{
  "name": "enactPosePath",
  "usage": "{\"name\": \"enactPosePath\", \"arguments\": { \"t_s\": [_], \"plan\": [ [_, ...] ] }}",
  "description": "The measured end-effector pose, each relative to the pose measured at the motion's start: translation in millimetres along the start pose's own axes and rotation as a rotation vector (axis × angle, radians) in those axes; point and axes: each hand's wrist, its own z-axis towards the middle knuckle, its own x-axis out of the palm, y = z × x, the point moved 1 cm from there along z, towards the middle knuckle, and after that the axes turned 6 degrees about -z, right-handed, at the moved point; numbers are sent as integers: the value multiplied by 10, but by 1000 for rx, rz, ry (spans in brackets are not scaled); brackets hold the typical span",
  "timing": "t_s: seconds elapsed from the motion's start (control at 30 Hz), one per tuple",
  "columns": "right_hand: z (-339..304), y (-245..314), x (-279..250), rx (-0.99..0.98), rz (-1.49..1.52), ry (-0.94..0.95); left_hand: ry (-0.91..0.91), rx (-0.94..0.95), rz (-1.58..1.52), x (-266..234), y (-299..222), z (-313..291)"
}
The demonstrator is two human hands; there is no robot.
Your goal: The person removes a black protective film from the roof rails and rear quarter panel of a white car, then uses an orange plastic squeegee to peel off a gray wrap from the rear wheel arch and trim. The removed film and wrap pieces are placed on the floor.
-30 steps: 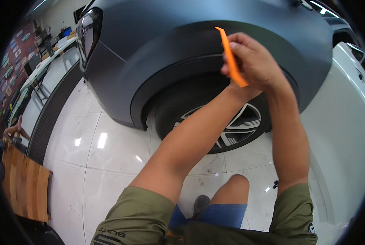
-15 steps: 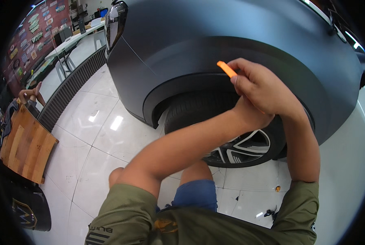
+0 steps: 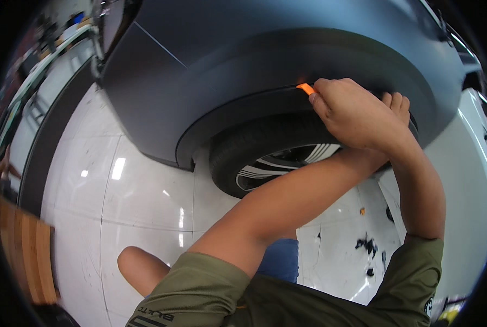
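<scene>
In my right hand (image 3: 352, 111) is a small, flat orange plastic tool (image 3: 306, 89), its handle wrapped by the fingers. The tool's tip meets the seam between the grey-blue fender (image 3: 238, 60) and the dark wheel-arch trim (image 3: 227, 115). My left forearm crosses under the right wrist, so most of that hand is hidden. Past the wrist the fingers of my left hand (image 3: 398, 103) show, lying against the arch farther right. Below both arms is the tyre (image 3: 227, 163) with its black and silver wheel.
White glossy tiles (image 3: 140, 191) cover the floor, with dark scraps (image 3: 366, 244) and a small orange bit (image 3: 363, 211) lying to the right. A wooden bench (image 3: 25, 245) stands at the left. My bent knee (image 3: 142, 267) is near the car, beside a pale panel (image 3: 461, 180) on the right.
The orange tool has come from in front of the fender onto the arch seam. My left hand has moved right, its fingers now showing beyond the right wrist. The view has shifted.
</scene>
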Motion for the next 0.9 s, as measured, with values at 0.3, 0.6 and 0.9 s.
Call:
{"name": "enactPosePath", "arguments": {
  "t_s": [0.3,0.6,0.9],
  "plan": [
    [-95,433,234,461,47,-394,151,96,-127,-10,86,44],
    [90,588,103,645,-87,-42,149,94,-208,13,178,-43],
    [63,694,51,594,12,-158,103,248,-217,-368,241,-262]
  ]
}}
